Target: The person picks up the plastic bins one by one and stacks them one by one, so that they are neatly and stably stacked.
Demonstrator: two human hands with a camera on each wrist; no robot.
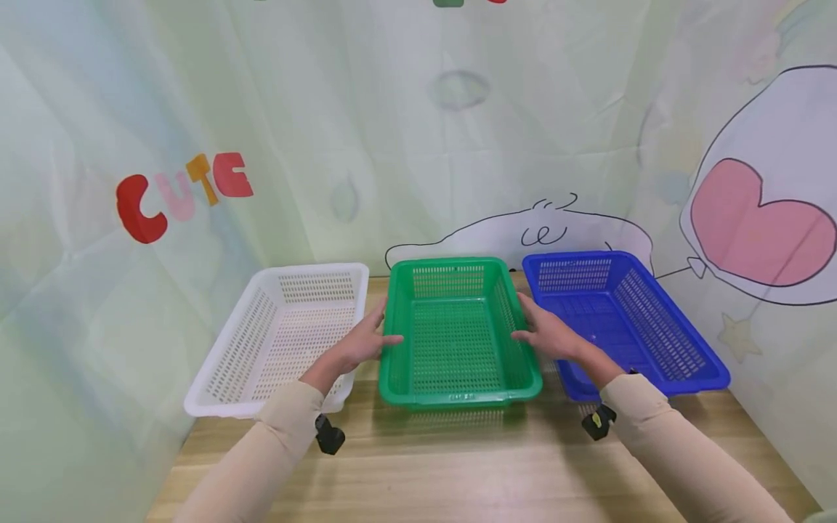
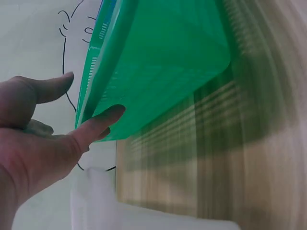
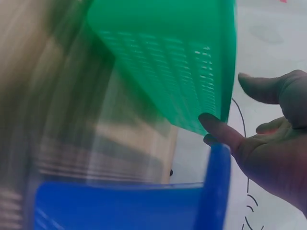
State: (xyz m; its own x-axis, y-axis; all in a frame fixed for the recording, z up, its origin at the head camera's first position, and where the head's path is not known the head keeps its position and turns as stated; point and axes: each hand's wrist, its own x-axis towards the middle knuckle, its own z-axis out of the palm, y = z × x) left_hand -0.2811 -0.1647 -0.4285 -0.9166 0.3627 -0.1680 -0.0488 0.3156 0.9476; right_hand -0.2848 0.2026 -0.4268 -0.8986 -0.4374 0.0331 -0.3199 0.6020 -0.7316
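You are keeping a green, rectangular, perforated plastic basket (image 1: pixel 461 399) directly between your two hands, its open top facing up. Whether its base is touching the table, the views are not settling.

At its left side, your left hand (image 1: pixel 362 341) is lying spread, fingers extended along the outside of the wall, thumb standing apart from them at rim level. At its right side, your right hand (image 1: pixel 551 330) is mirroring this, fingers extended at the outer wall and thumb parted from them near the rim. Neither hand is visibly pinching; thumb contact with the rim cannot be told.

Outside your left hand, a white, rectangular, perforated plastic basket (image 1: pixel 248 341) is standing close by. Outside your right hand, a blue, rectangular, perforated plastic basket (image 1: pixel 660 319) is standing, its near-left part passing beneath your hand and forearm.

Behind your wrists, beige sleeves (image 1: pixel 281 428) are covering your forearms. Below your grip, a wood-grain table (image 1: pixel 458 465) is extending toward you; beyond it, a pale, printed fabric backdrop (image 1: pixel 314 87) is hanging.
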